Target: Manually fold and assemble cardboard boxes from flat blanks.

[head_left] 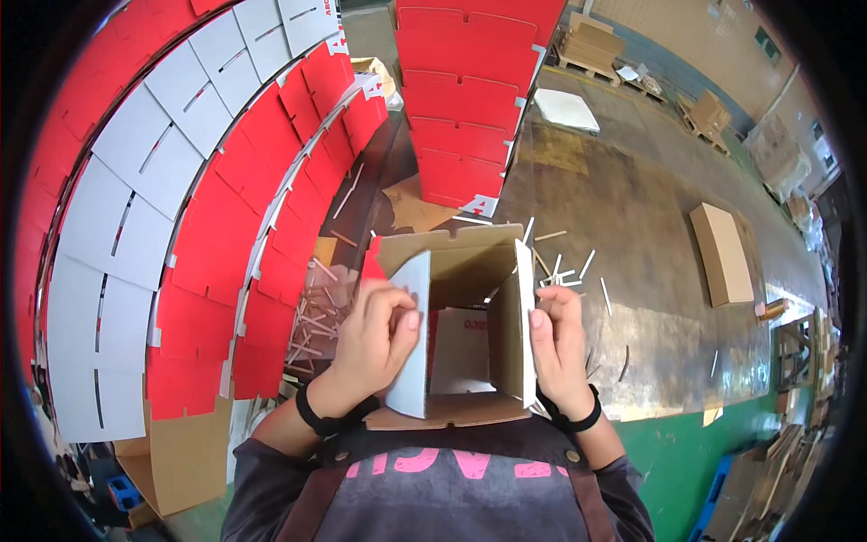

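An open cardboard box [456,415] stands upright against my front, brown inside with white outer faces. Its left flap [412,361] and right flap [526,352] stand up, while the near and far flaps lean outward. At the left flap, the curled fingers and thumb of my left hand [372,339] close on its upper part. My right hand [562,348] is bent in at the right flap, with thumb and forefinger at its edge. How far the fingers reach behind each flap is partly hidden. Through the box's opening a white printed surface shows below.
Red and white flat-topped cartons [212,253] stack high on my left. A tall red stack [465,99] rises straight ahead. Cardboard strips [316,325] litter the floor around the box. Further right lies a long brown carton [721,253]; pallets with cardboard [591,45] stand along the far wall.
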